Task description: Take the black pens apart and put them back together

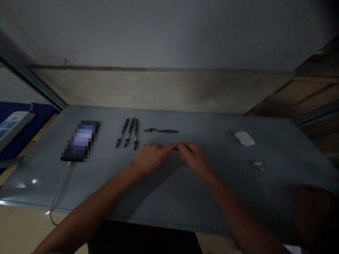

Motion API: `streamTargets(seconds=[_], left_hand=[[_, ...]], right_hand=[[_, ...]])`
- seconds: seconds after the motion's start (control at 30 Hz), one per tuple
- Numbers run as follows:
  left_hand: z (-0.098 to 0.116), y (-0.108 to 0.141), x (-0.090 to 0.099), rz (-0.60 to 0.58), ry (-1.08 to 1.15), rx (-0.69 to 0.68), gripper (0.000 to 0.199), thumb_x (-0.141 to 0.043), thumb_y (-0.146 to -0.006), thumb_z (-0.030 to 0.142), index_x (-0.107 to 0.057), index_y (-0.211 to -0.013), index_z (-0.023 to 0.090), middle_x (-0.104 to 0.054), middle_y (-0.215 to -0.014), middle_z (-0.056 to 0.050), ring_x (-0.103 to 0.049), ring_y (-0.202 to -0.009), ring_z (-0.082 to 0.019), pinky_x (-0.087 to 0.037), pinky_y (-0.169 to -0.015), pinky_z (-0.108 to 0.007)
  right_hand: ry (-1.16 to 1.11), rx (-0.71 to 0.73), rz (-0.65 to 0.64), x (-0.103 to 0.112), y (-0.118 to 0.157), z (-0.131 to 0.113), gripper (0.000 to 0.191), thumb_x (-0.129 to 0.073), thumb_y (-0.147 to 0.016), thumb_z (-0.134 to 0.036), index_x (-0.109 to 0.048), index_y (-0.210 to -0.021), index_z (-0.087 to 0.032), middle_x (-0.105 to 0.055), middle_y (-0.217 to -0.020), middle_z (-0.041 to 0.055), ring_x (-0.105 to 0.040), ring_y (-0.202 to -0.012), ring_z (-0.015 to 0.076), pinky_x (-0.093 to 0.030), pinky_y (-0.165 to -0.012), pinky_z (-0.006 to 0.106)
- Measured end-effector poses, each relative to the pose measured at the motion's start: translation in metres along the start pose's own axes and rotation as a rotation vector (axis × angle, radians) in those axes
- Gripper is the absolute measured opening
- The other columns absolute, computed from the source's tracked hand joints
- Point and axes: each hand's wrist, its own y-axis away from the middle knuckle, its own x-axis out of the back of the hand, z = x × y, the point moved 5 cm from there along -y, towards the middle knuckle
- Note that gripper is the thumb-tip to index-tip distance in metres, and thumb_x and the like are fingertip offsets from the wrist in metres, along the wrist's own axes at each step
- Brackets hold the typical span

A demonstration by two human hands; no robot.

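Looks like a slim, dark piece [175,148], mostly covered; sits pinched, roughly level, between left grip [152,156] and right grip [195,156].

Left grip [150,156], right grip [194,155], pinched close together

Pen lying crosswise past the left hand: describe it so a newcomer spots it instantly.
On the grey table, look between the dark phone on the left and the white case on the right. Just beyond the left hand, right of three pens in a row, lies one dark pen. Of the pens lying there, only it runs left to right; the three run near to far.
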Motion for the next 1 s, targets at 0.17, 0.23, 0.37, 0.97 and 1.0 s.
streamTargets(seconds=[0.17,0.23,0.37,0.97,1.0], left_hand=[[-0.003,0.001,0.002,0.022,0.087,0.037,0.05,-0.023,-0.105,0.051,-0.061,-0.122,0.025,-0.072,-0.08,-0.006,-0.067,-0.065,-0.022,-0.042,-0.059,-0.029],[-0.005,0.001,0.004,0.048,0.19,0.057,0.049,-0.024,-0.105,0.051,-0.063,-0.115,0.023,-0.068,-0.074,-0.005,-0.064,-0.062,-0.022,-0.039,-0.058,-0.029],[-0.008,-0.001,0.009,0.153,0.515,0.043,0.043,-0.029,-0.105,0.046,-0.061,-0.095,0.02,-0.058,-0.067,-0.001,-0.056,-0.059,-0.016,-0.035,-0.06,-0.027],[-0.03,-0.005,0.024,0.523,1.468,0.081,0.032,-0.052,-0.096,0.05,-0.056,-0.103,0.019,-0.072,-0.101,-0.008,-0.065,-0.086,-0.016,-0.049,-0.073,-0.029],[-0.035,-0.005,0.022,0.546,1.452,0.122,0.034,-0.051,-0.096,0.051,-0.061,-0.1,0.018,-0.071,-0.099,-0.008,-0.064,-0.084,-0.016,-0.048,-0.069,-0.027]], right_hand=[[-0.083,0.021,0.004,-0.002,-0.002,-0.003,0.059,-0.049,-0.089,-0.068,-0.044,-0.053,-0.021,-0.035,-0.049,-0.0035,-0.033,-0.045,0.0106,-0.024,-0.046,0.028],[-0.145,0.048,-0.022,-0.004,-0.002,-0.006,0.061,-0.045,-0.089,-0.072,-0.05,-0.057,-0.021,-0.04,-0.051,-0.0024,-0.038,-0.046,0.0117,-0.027,-0.048,0.028],[-0.214,0.097,-0.081,-0.009,0.001,-0.011,0.06,-0.042,-0.09,-0.074,-0.057,-0.067,-0.021,-0.044,-0.053,-0.0019,-0.04,-0.048,0.0128,-0.029,-0.049,0.028],[-0.215,0.183,-0.005,-0.004,0.004,-0.025,0.019,-0.066,-0.089,-0.034,-0.075,-0.101,-0.023,-0.059,-0.067,-0.0017,-0.053,-0.063,0.0138,-0.041,-0.061,0.028],[-0.233,0.181,0.052,0.003,0.002,-0.023,0.018,-0.068,-0.088,-0.033,-0.076,-0.102,-0.024,-0.059,-0.067,-0.0021,-0.053,-0.063,0.0138,-0.04,-0.061,0.028]])
